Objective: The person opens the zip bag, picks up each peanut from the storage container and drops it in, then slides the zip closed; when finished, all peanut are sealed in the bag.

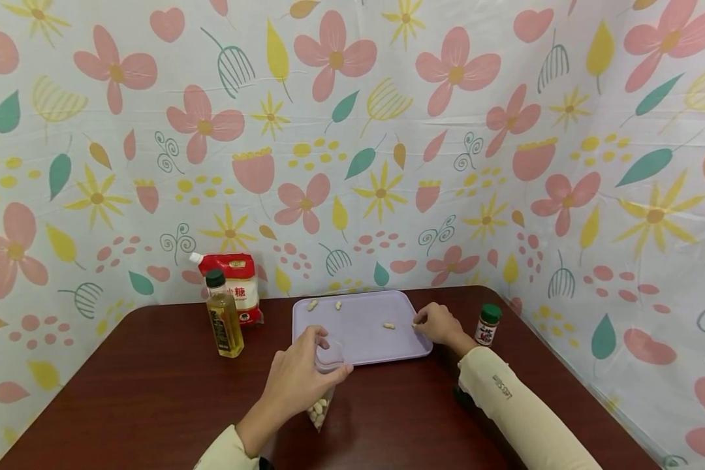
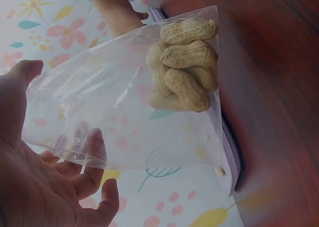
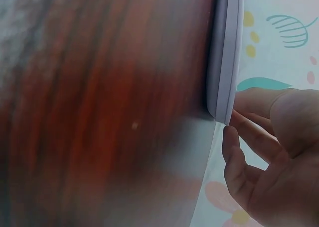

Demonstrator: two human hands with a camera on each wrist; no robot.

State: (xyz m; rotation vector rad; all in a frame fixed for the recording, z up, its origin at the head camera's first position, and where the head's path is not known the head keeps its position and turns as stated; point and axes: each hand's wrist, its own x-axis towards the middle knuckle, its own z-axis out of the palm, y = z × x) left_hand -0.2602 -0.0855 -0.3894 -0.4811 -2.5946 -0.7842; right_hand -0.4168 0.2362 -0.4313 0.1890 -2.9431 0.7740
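Observation:
My left hand [image 1: 298,372] holds a clear plastic bag [image 2: 119,87] by its mouth, the thumb on one side and the fingers spread on the other. Several unshelled peanuts [image 2: 187,62] lie together in the bag's bottom, which hangs over the table's front part. A lilac tray [image 1: 364,352] lies just beyond, with three peanuts [image 1: 389,325] apart from each other on it. At the tray's right side, my right hand [image 1: 440,324] pinches what looks like a peanut [image 1: 414,325], mostly covered by the fingertips. In the right wrist view the tray's rim hides part of those fingers.
On the dark wood table [image 1: 170,378], a bottle of yellow oil [image 1: 226,320] stands at left before a red and white sugar bag [image 1: 243,287]. A small green-capped jar [image 1: 487,325] is close to the right forearm. Flower-patterned cloth [image 1: 352,163] hangs behind and along the right.

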